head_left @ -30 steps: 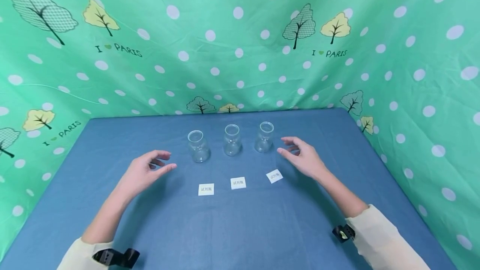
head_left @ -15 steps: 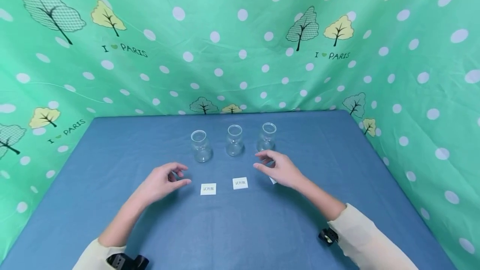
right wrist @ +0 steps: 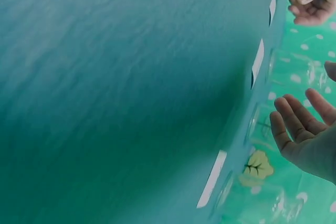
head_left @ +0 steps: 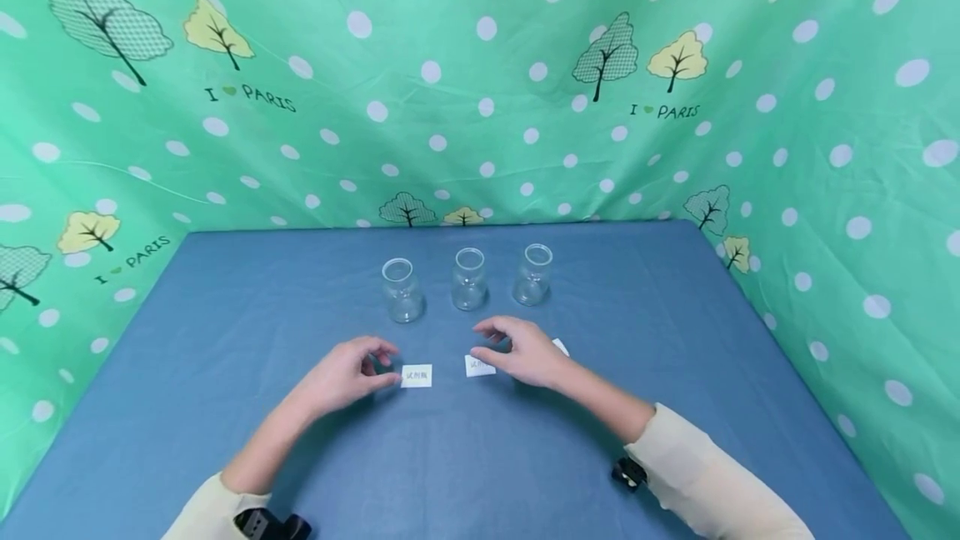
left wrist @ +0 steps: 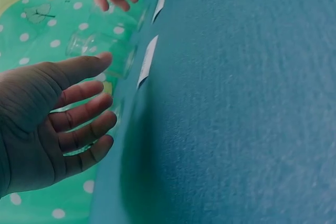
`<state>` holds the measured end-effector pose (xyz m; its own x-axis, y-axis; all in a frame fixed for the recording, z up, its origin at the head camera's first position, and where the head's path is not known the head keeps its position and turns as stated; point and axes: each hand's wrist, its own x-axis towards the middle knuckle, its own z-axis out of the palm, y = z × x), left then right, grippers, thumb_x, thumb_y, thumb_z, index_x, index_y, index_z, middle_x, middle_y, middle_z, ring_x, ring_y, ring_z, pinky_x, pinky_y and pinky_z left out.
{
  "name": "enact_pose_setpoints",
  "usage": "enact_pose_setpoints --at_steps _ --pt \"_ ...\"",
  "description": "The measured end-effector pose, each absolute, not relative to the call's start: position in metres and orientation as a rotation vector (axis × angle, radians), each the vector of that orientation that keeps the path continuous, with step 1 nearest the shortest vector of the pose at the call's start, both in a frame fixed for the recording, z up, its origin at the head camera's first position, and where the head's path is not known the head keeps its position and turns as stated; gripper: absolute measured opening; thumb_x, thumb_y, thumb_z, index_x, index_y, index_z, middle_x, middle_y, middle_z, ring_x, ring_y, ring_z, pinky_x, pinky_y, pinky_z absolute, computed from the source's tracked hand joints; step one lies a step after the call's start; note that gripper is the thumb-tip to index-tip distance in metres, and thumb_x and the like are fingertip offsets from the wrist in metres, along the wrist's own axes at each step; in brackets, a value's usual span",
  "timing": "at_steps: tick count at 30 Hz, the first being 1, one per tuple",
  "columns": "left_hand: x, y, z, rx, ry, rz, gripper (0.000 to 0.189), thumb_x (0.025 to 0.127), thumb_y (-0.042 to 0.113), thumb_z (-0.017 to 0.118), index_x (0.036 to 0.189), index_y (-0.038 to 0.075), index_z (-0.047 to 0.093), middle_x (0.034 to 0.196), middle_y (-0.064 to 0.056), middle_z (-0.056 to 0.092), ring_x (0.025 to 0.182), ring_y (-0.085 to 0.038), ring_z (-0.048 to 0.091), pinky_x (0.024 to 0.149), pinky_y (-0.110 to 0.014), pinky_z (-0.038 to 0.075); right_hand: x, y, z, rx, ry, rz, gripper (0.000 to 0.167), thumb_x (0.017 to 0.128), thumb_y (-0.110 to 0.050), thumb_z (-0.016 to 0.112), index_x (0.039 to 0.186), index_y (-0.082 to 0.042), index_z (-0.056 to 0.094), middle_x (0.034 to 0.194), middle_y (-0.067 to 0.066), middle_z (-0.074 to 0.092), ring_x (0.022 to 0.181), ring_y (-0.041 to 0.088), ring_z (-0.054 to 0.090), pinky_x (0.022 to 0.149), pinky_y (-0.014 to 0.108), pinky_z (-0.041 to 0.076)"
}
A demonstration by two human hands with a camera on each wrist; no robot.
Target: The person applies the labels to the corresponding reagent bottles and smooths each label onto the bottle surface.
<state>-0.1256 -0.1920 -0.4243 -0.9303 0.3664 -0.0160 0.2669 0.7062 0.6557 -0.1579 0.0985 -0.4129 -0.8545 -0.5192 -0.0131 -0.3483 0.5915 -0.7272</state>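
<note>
My left hand (head_left: 345,375) hovers at the left edge of the left paper label (head_left: 417,376), thumb and fingers spread apart with nothing between them. Over the middle label (head_left: 478,366) hangs my right hand (head_left: 523,352), its thumb overlapping that label in the head view and its fingers loosely bent. Behind its wrist, only a corner of the right label (head_left: 561,347) shows. The labels are small white pieces with dark printed characters. In the left wrist view, my left hand (left wrist: 58,119) has its fingers parted, and the left label (left wrist: 148,60) lies just beyond the thumb.
Beyond the labels stand three clear glass jars, upright and lidless: a left jar (head_left: 403,300), a middle jar (head_left: 469,286) and a right jar (head_left: 532,282). A blue cloth (head_left: 480,473) covers the table. Green dotted curtain (head_left: 480,132) rises at the back and sides.
My right hand has moved left and toward me, from beside the right jar to the middle label. My left hand has come right and nearer, up to the left label. Jars and labels stay put.
</note>
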Motion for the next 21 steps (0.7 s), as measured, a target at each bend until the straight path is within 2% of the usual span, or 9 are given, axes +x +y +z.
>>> enact_pose_setpoints --at_steps 12,17,21 --pt "-0.126 -0.183 -0.432 0.564 2.755 1.001 0.029 0.077 0.023 0.076 0.1 0.008 0.066 0.082 0.002 0.059 0.063 -0.003 0.046 0.058 -0.02 0.04 -0.155 0.076 -0.416 -0.837 2.569 -1.053 0.037 0.088 -0.031 0.064 0.117 -0.008 0.062 0.113 0.008 0.065 0.101 0.02 0.06 0.087 0.039 0.049" --pt "-0.128 -0.179 -0.436 0.609 2.757 0.99 0.026 0.078 0.021 0.075 0.099 0.008 0.067 0.08 0.003 0.059 0.064 -0.002 0.046 0.059 -0.02 0.04 -0.153 0.072 -0.414 -0.855 2.608 -0.976 0.034 0.088 -0.03 0.065 0.115 -0.01 0.063 0.112 0.004 0.066 0.097 0.017 0.062 0.081 0.03 0.05" --pt "-0.129 -0.18 -0.437 0.646 2.762 1.01 0.022 0.078 0.017 0.074 0.096 0.007 0.066 0.078 0.002 0.058 0.063 -0.002 0.045 0.058 -0.02 0.039 -0.152 0.064 -0.417 -0.906 2.632 -0.926 0.03 0.088 -0.029 0.065 0.111 -0.011 0.065 0.104 0.003 0.067 0.088 0.014 0.062 0.075 0.024 0.048"
